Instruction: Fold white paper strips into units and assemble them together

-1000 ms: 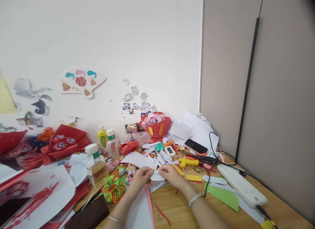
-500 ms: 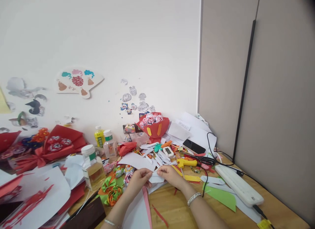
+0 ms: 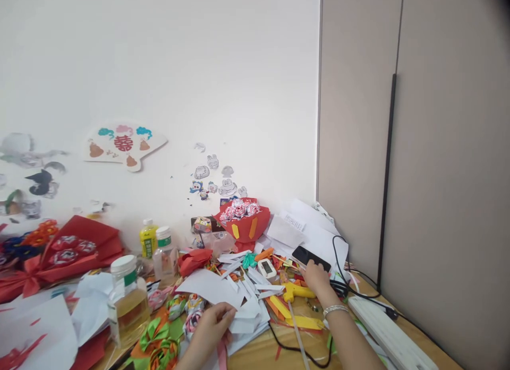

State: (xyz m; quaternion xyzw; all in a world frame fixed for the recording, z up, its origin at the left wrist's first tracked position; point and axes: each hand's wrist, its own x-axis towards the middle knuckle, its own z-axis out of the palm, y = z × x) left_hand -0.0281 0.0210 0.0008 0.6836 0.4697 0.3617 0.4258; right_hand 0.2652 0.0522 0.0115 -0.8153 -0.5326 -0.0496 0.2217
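Note:
My left hand is low in the middle, its thumb and forefinger pinched together. Right beside its fingertips lies a white folded paper, on top of other paper pieces; whether the fingers grip any of it, I cannot make out. Further forward, my right hand stretches its fingers to the near edge of a black phone. They overlap the phone's edge, but I cannot tell if they press on it. A yellow glue gun lies just left of that hand, with a black cable coil to its right.
White paper strips, a small white timer and yellow strips crowd the table. A red-wrapped bouquet stands at the wall. Bottles, including a jar of amber liquid, stand left. A white power strip lies right.
My hands have parted from the white paper they both held. The right has moved forward and right to the phone; the left has moved slightly down and left. The view has shifted.

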